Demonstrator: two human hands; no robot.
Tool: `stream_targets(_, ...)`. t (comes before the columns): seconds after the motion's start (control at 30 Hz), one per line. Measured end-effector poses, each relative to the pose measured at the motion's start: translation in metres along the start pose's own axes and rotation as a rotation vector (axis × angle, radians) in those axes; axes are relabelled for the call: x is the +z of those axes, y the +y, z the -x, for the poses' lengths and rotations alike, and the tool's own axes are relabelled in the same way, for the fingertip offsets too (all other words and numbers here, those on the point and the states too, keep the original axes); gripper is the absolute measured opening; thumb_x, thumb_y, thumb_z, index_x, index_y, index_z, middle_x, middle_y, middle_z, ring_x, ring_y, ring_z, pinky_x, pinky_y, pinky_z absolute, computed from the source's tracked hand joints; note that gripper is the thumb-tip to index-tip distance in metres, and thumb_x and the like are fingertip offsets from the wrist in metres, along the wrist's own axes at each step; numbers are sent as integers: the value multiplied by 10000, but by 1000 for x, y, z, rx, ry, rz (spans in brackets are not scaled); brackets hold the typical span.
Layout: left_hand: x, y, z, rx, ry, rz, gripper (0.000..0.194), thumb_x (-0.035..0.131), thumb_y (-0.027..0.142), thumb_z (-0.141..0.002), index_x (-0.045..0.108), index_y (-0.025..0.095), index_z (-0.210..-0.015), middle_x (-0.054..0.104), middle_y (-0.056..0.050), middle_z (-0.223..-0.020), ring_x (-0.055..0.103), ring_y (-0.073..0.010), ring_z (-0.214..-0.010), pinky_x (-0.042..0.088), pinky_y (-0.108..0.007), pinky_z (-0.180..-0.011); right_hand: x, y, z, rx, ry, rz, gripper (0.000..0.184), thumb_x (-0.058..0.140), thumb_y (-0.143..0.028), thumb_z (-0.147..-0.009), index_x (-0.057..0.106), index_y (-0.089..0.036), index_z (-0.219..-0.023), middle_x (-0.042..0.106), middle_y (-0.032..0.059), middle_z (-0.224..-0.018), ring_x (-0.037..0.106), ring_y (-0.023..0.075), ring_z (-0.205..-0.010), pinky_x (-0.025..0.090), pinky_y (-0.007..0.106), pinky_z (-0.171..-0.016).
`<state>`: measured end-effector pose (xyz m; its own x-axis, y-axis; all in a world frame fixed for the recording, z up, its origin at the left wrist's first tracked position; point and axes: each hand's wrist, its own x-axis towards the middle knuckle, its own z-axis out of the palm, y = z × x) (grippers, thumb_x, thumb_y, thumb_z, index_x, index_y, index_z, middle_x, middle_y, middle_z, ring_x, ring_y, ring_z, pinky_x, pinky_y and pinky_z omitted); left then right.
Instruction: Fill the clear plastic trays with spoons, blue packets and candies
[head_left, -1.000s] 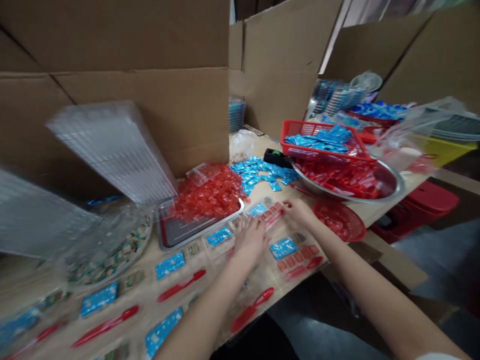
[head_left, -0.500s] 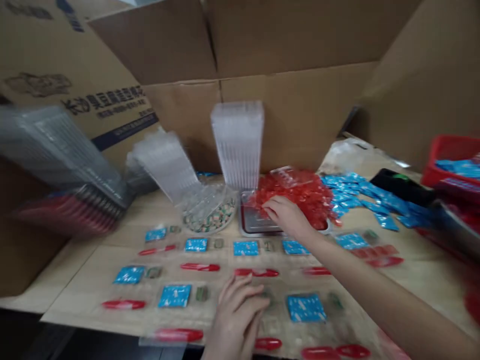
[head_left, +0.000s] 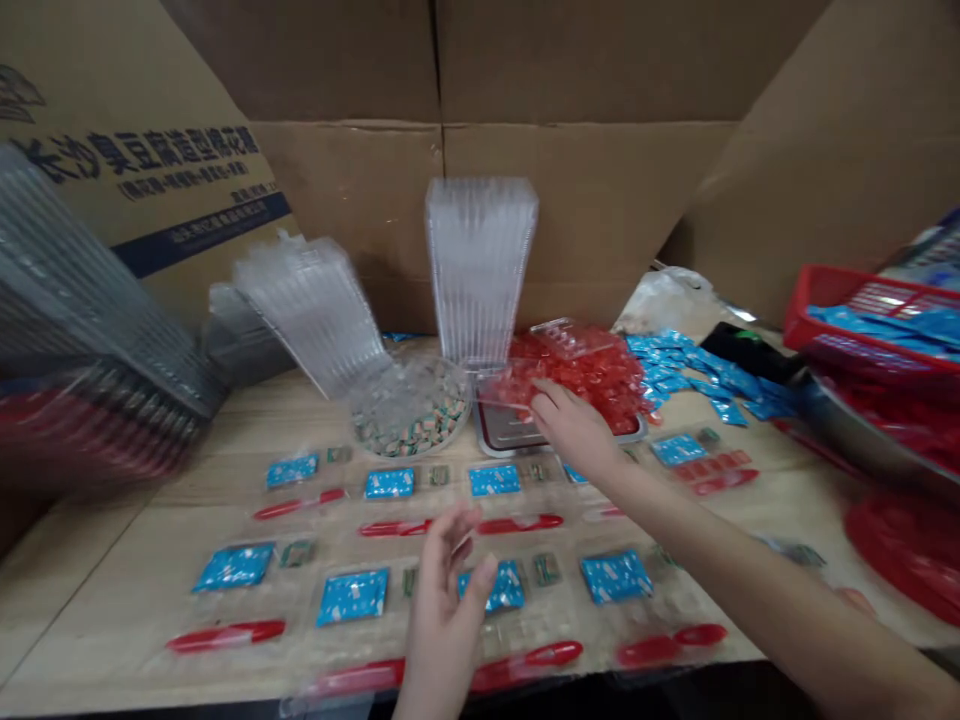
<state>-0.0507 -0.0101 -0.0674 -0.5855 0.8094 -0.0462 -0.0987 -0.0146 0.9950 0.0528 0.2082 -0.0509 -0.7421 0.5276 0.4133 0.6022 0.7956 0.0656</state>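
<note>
the left hand (head_left: 444, 610) is raised above the front row, fingers spread and loosely curved, holding nothing, just over a blue sachet (head_left: 491, 588). the right hand (head_left: 574, 430) lies above a steel tray (head_left: 634, 430) of red wrapped sweets (head_left: 592, 375), its fingers gathered close to a clear plastic tray (head_left: 502, 385) at the edge of the pile; whether they pinch it cannot be told from this view.

open clear blister trays (head_left: 341, 545) lie in rows on the wooden bench (head_left: 75, 640). the compartments show blue sachets, red plastic spoons (head_left: 225, 635) and small greenish packets (head_left: 298, 552). the flat rows appear set out to keep every compartment open and within reach of both hands.

bulk stock stands behind the rows: an upright stack of clear trays (head_left: 480, 270), a tilted stack (head_left: 311, 315), a round dish of green and pink wrapped sweets (head_left: 411, 415) and loose blue sachets (head_left: 675, 365). a red basket (head_left: 836, 315) sits farther right.

the cardboard carton (head_left: 142, 240) at the back seems to act as a screen. its dark printed chinese title appears to read 长沙臭豆腐造型棉花糖, above a blue band.
</note>
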Motion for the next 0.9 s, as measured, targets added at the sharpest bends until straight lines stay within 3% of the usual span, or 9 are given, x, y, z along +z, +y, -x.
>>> stream_targets(0.1, 37, 10, -11, -276, 18, 464, 602, 625, 401, -781, 360, 284, -1309, 545, -110, -1272, 527, -210, -1176, 432, -370, -964, -28, -38, 61, -9, 105, -166, 142, 437, -142, -878, 567, -168, -927, 562, 120, -1215, 562, 203, -1037, 493, 321, -840)
stream_targets(0.2, 58, 14, -15, -355, 84, 600, 487, 672, 344, -739, 464, 255, -1171, 601, -82, -1173, 599, -190, -1063, 457, -339, -928, -45, -63, 96, -86, 151, -341, 116, 459, -164, -872, 568, -168, -913, 584, 115, -1177, 531, 199, -1098, 465, 327, -902)
stream_targets(0.27, 51, 12, -14, -349, 123, 526, 436, 702, 348, -696, 518, 223, -1071, 647, -59, -1036, 644, -183, -936, 497, -320, -849, -49, -49, 96, 7, 124, -418, 104, 485, -237, -867, 569, -175, -859, 610, 111, -1099, 550, 203, -1055, 466, 332, -882)
stream_targets(0.37, 14, 4, -14, -323, 84, 215, 439, 711, 416, -669, 559, 199, -1019, 648, -5, -814, 637, -138, -707, 515, -249, -664, -41, 15, 70, 460, -13, -316, 181, 454, -291, -886, 567, -173, -808, 624, 115, -947, 590, 214, -923, 461, 344, -824)
stream_targets(0.43, -15, 1, -14, -282, -3, -34, 462, 673, 471, -690, 574, 194, -1046, 611, 26, -686, 567, -105, -559, 468, -202, -522, -28, 57, 48, 746, -162, -214, 216, 447, -314, -892, 560, -137, -943, 608, 160, -1026, 593, 236, -951, 450, 348, -823)
stream_targets(0.57, -48, -3, -16, -153, -321, -538, 409, 554, 472, -782, 614, 207, -1088, 644, -4, -688, 558, -132, -523, 472, -244, -510, 1, 69, 17, 781, -263, -221, 297, 480, -313, -870, 549, -69, -1025, 628, 207, -968, 621, 269, -918, 455, 339, -768)
stream_targets(0.73, -46, -11, -13, 252, -326, -954, 308, 514, 362, -825, 635, 229, -1075, 663, -78, -1008, 620, -237, -947, 504, -400, -822, 14, 19, 0, 613, -232, -253, 414, 493, -335, -859, 457, -166, -1236, 598, 129, -1124, 617, 195, -932, 449, 259, -767)
stream_targets(0.8, -44, -11, -12, 394, -274, -1009, 318, 513, 360, -830, 618, 232, -1101, 635, -88, -1084, 592, -249, -1028, 493, -420, -862, 12, 27, 0, 598, -215, -220, 403, 475, -365, -867, 473, -184, -1228, 589, 113, -1138, 608, 190, -944, 445, 257, -780)
stream_targets(0.9, -40, 0, -19, 510, -358, -1008, 279, 482, 335, -856, 620, 243, -1081, 643, -70, -1075, 599, -223, -1016, 507, -374, -847, 3, 74, 16, 708, -232, -103, 305, 380, -282, -902, 559, -137, -1102, 614, 148, -1053, 598, 212, -955, 438, 280, -778)
